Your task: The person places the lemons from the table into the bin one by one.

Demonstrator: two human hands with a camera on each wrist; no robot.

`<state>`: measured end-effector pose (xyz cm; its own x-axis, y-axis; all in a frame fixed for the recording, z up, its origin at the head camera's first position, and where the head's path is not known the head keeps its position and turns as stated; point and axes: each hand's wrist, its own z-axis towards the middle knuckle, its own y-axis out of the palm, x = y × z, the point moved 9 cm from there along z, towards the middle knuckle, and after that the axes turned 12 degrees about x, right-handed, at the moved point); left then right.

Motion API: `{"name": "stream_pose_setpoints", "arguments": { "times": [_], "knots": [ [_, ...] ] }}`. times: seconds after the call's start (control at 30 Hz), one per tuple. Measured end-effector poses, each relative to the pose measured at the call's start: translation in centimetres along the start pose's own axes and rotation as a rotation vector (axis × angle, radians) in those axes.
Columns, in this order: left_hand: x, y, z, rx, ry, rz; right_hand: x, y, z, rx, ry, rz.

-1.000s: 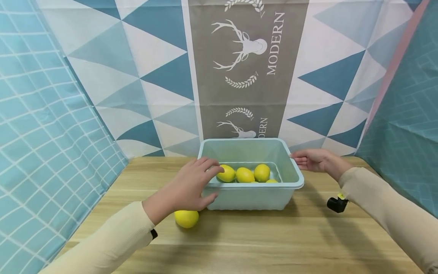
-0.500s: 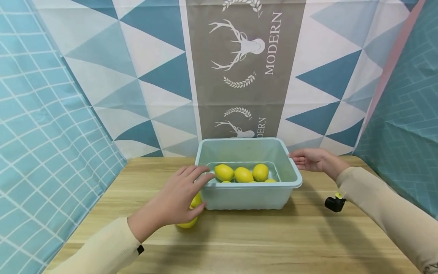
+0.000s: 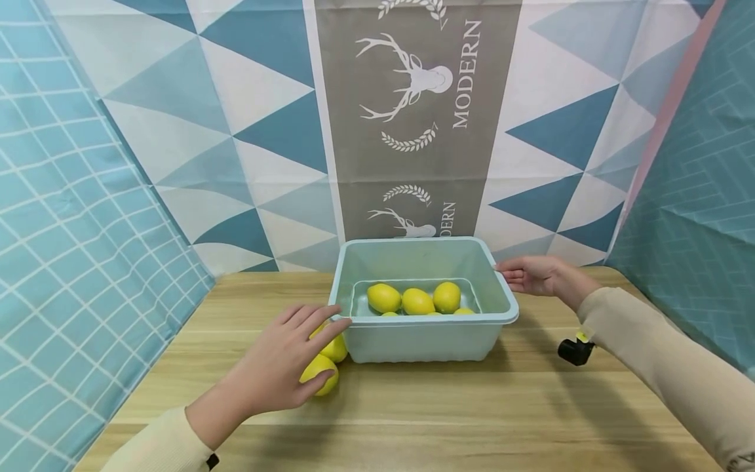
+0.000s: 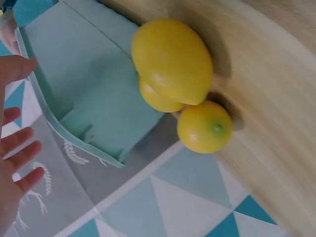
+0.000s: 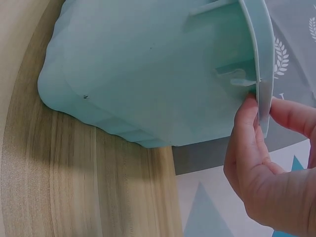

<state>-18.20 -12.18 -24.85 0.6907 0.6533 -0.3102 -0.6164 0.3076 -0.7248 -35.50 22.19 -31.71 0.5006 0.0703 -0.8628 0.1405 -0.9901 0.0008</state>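
A pale blue-green plastic bin point(image 3: 421, 342) stands on the table with several lemons point(image 3: 418, 301) inside, some partly hidden by its front rim. At the bin's right rim, my right hand point(image 3: 537, 274) pinches the edge between thumb and fingers; the right wrist view shows this hand point(image 5: 271, 163) close up. My left hand point(image 3: 277, 367) hovers off the bin's near left corner, fingers spread and holding nothing. Partly behind it, lemons point(image 3: 337, 349) lie on the table beside the bin. Three show in the left wrist view: a large near lemon point(image 4: 173, 61), one mostly hidden behind it, and another lemon point(image 4: 205, 127).
The wooden table point(image 3: 436, 413) runs to a patterned cloth backdrop point(image 3: 283, 144) close behind the bin. Blue grid cloth point(image 3: 77, 216) hangs on the left, teal cloth point(image 3: 696, 196) on the right. A small black device point(image 3: 575, 352) sits by my right sleeve.
My left hand has drawn back from over the bin, moving left and toward me, fingers still spread. More of the lemons beside the bin now shows. My right hand keeps its hold on the rim.
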Motion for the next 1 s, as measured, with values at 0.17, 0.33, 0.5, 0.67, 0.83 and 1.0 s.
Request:
{"name": "stream_pose_setpoints", "arguments": {
  "times": [0.17,0.33,0.5,0.67,0.83,1.0],
  "knots": [
    [-0.2,-0.1,-0.9,0.029,0.017,-0.016,0.0,-0.1,0.0,0.006,-0.006,-0.004],
    [-0.4,-0.2,-2.4,0.044,0.036,-0.034,0.2,0.2,0.1,-0.005,-0.001,-0.004],
    [-0.6,0.3,-3.7,0.036,0.074,-0.032,0.0,0.1,0.0,-0.013,-0.013,0.000],
    [-1.0,1.6,-4.5,-0.015,0.089,-0.016,-0.2,-0.1,0.1,-0.006,-0.015,0.005],
    [-1.2,2.8,-5.3,-0.071,0.104,-0.021,-0.2,-0.1,0.1,-0.009,-0.010,0.006],
    [-1.3,3.9,-5.6,-0.124,0.129,-0.009,-0.1,0.1,0.0,-0.013,-0.010,-0.002]
  ]
}}
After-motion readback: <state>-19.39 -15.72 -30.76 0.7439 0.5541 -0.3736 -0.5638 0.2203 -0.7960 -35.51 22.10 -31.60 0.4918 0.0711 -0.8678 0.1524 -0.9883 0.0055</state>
